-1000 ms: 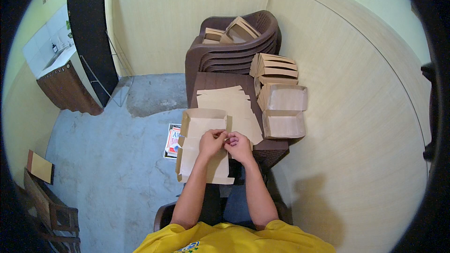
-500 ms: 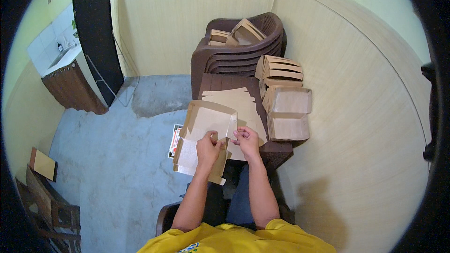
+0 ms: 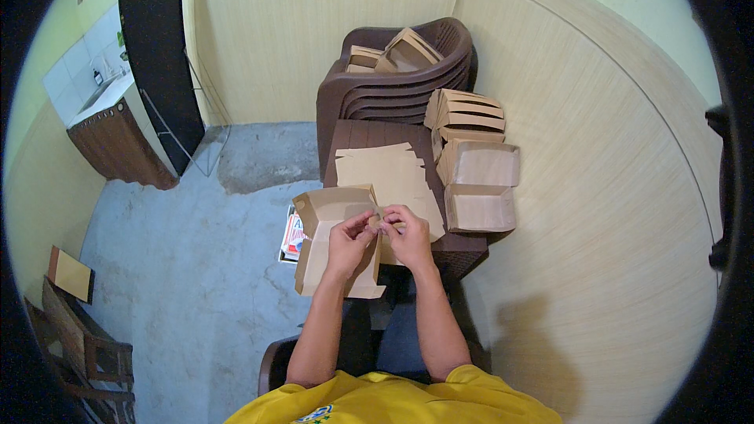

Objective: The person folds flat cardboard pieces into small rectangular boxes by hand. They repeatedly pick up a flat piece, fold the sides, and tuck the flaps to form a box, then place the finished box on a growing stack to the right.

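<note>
A partly folded cardboard box [image 3: 330, 224] is held over the near left part of the brown table, its far and left walls raised. My left hand [image 3: 351, 242] pinches the box's inner edge near the middle of its right side. Close against it, my right hand [image 3: 407, 234] pinches a small flap at the same corner; the fingertips of both hands nearly meet there and partly hide the flap. Beneath and beyond the box, flat cardboard blanks [image 3: 385, 169] lie stacked on the table [image 3: 345, 133].
Folded boxes [image 3: 483, 188] stand in a row along the table's right side by the wall. More boxes [image 3: 408, 51] rest on stacked brown chairs [image 3: 393, 90] behind the table. A container of printed items [image 3: 292, 235] is left of the table; a curtained sink [image 3: 118, 122] stands far left.
The box has turned and its far part has come nearer to me, with its right side folded more upright. My hands have drawn together at the corner flap.
</note>
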Demonstrator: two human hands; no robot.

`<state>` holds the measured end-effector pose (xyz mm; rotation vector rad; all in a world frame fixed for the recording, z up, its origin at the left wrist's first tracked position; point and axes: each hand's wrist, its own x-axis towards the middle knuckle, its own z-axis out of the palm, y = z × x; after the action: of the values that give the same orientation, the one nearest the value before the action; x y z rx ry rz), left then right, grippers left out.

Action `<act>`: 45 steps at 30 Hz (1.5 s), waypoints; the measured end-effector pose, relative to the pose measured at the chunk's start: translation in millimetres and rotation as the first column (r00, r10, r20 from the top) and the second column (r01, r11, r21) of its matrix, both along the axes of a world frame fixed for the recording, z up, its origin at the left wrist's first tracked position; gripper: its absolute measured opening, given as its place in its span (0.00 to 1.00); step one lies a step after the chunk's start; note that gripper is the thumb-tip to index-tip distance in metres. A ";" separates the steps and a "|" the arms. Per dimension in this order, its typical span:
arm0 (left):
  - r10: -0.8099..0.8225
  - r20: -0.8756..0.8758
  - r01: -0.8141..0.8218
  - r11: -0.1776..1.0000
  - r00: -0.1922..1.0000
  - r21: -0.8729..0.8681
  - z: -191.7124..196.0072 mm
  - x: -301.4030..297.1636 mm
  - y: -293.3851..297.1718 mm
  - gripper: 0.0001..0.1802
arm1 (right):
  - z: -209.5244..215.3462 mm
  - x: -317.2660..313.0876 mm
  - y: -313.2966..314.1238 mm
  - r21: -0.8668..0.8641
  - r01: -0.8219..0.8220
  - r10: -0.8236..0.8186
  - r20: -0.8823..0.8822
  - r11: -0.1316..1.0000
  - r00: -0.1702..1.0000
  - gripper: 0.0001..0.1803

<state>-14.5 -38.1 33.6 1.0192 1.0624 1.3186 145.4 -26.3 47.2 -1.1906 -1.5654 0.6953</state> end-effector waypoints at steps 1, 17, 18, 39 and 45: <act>0.003 0.020 -0.003 1.000 1.000 -0.019 0.8 0.4 -2.3 0.22 | 1.0 -1.0 -0.6 -0.008 -0.003 0.003 -0.014 1.000 1.000 0.17; 0.064 0.143 -0.073 0.996 0.988 0.056 -1.4 2.3 -2.2 0.16 | 24.7 -9.9 -12.5 0.099 0.046 -0.052 0.050 0.994 0.997 0.18; 0.054 0.160 -0.063 0.997 0.986 0.053 -0.9 2.2 -2.8 0.15 | 25.4 -8.5 -12.4 0.104 0.036 -0.042 0.056 0.994 0.998 0.18; 0.241 -0.066 -0.215 0.937 0.968 0.274 -20.2 20.4 12.8 0.07 | -5.5 -2.1 -5.1 -0.033 -0.111 0.103 -0.188 0.993 0.977 0.10; 0.145 -0.582 0.061 0.946 0.800 0.319 6.5 12.7 -6.7 0.10 | -8.3 11.5 1.9 -0.299 -0.180 0.069 -0.346 0.937 0.936 0.23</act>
<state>-1.8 -44.8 40.1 1.7549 1.3648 1.2557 157.0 -24.3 38.8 -1.1422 -1.2794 1.2139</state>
